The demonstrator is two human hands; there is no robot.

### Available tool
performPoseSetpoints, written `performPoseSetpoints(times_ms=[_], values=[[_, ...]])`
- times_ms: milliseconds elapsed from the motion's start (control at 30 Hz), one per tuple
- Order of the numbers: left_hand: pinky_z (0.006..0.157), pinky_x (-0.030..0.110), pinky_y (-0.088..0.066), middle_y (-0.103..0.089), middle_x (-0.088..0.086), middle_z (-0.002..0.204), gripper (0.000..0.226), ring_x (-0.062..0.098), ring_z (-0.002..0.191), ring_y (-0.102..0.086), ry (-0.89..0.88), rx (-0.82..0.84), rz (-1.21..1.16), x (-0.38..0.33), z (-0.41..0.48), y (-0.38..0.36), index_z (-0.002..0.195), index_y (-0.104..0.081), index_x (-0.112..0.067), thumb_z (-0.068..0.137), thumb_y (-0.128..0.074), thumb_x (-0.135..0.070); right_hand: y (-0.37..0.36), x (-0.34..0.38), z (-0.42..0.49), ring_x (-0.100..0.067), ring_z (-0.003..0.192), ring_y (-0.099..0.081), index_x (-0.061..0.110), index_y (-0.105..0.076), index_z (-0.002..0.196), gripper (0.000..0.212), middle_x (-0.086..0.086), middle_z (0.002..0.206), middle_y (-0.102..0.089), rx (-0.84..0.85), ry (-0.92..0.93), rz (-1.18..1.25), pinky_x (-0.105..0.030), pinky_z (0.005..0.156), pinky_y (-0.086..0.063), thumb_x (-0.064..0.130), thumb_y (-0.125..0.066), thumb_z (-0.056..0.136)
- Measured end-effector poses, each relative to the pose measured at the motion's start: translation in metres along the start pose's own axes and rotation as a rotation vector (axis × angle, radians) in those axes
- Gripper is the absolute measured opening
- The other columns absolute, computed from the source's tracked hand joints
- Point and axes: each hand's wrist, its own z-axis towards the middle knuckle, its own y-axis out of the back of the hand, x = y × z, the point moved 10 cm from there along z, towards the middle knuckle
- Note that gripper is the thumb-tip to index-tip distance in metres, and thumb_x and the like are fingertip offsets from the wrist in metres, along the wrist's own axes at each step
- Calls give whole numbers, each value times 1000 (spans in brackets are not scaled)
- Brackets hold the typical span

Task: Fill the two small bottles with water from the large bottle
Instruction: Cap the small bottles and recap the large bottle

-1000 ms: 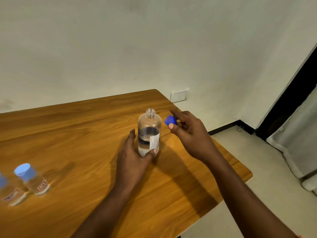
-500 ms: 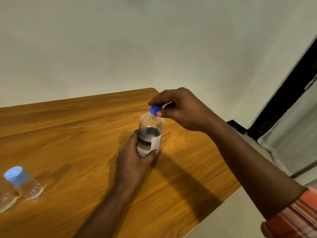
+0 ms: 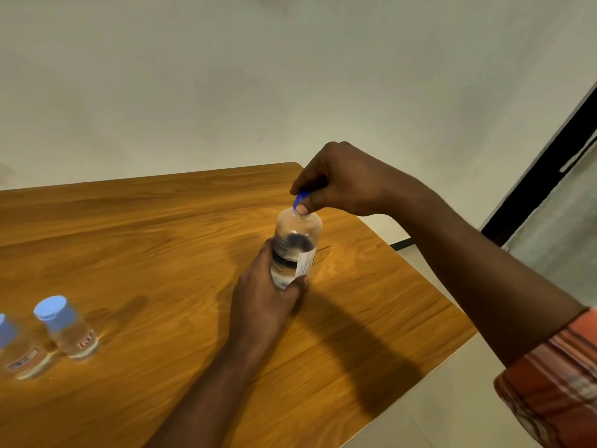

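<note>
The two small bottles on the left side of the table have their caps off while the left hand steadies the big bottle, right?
Not quite. The head view shows both small bottles with their blue caps on. The rest holds: they stand at the left of the table, and the left hand steadies the big bottle.

Plain off-white wall point(image 3: 226, 76), wooden table point(image 3: 129, 227), pale tiled floor point(image 3: 452, 409), dark doorframe point(image 3: 542, 176) at right

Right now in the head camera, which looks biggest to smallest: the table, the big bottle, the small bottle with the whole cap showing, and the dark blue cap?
1. Wooden table
2. Large bottle
3. Small bottle, looking nearly as big, but it sits nearer the camera, so unsure
4. Dark blue cap, pinched in the right hand
</note>
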Motion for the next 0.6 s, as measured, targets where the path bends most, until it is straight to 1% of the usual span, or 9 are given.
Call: performPoseSetpoints(times_ms=[67,100,167,233,333,400,467,533,600], values=[[89,35,-53,-59,-15,124,74,6,111,-57,-2,1,0,0,0,0,137,-39,-35,74,-78,-35,1,-1,0,-7,80,-64,10,-74,105,32,-2,99,-73,-36,-24,-15,-20,73,-52,30,-76,80],[89,35,-53,-59,-15,124,75,6,111,-56,-1,3,1,0,0,0,138,-39,-34,74,-78,-35,1,-1,0,-9,78,-63,9,-74,102,33,-2,95,-73,-55,-41,-31,-23,71,-52,34,-76,79],[88,32,-53,-59,-16,122,74,5,110,-56,-4,6,6,0,0,-1,137,-39,-33,74,-78,-35,0,-3,0,-9,74,-58,9,-73,101,40,0,90,-68,-79,-64,-73,-23,66,-48,42,-75,78],[84,28,-52,-57,-21,116,71,2,105,-56,-10,3,4,0,0,0,135,-41,-35,74,-78,-35,-3,-3,-1,-9,78,-55,12,-71,108,50,5,90,-62,-75,-70,-100,-20,65,-44,50,-74,76],[81,22,-48,-53,-24,111,73,-2,101,-52,-4,-2,1,1,-1,0,136,-41,-34,73,-78,-35,-2,-5,-5,-6,87,-56,21,-58,130,68,7,105,-60,-51,-63,-34,-16,69,-42,54,-73,73],[84,24,-49,-56,-21,117,74,1,104,-54,-2,2,7,2,0,0,136,-40,-34,73,-78,-36,3,-8,-8,-5,94,-58,25,-53,135,65,6,119,-62,-32,-51,50,-12,71,-44,41,-76,77],[88,32,-52,-59,-15,123,74,6,110,-56,1,0,16,2,0,-1,136,-40,-34,73,-78,-37,4,-8,-9,-5,102,-61,21,-60,129,50,6,122,-64,12,-19,97,-11,74,-49,18,-74,82],[90,35,-52,-59,-13,124,74,8,111,-56,8,-4,24,2,0,-1,136,-40,-35,72,-78,-37,1,-5,-9,-2,98,-62,16,-67,120,39,3,117,-68,30,11,101,-8,77,-50,4,-70,83],[90,37,-53,-59,-14,124,75,9,111,-56,15,-4,30,3,0,-1,136,-39,-36,72,-78,-38,-1,-5,-8,2,89,-62,14,-70,115,34,2,113,-70,11,7,98,-3,74,-48,2,-70,83]])
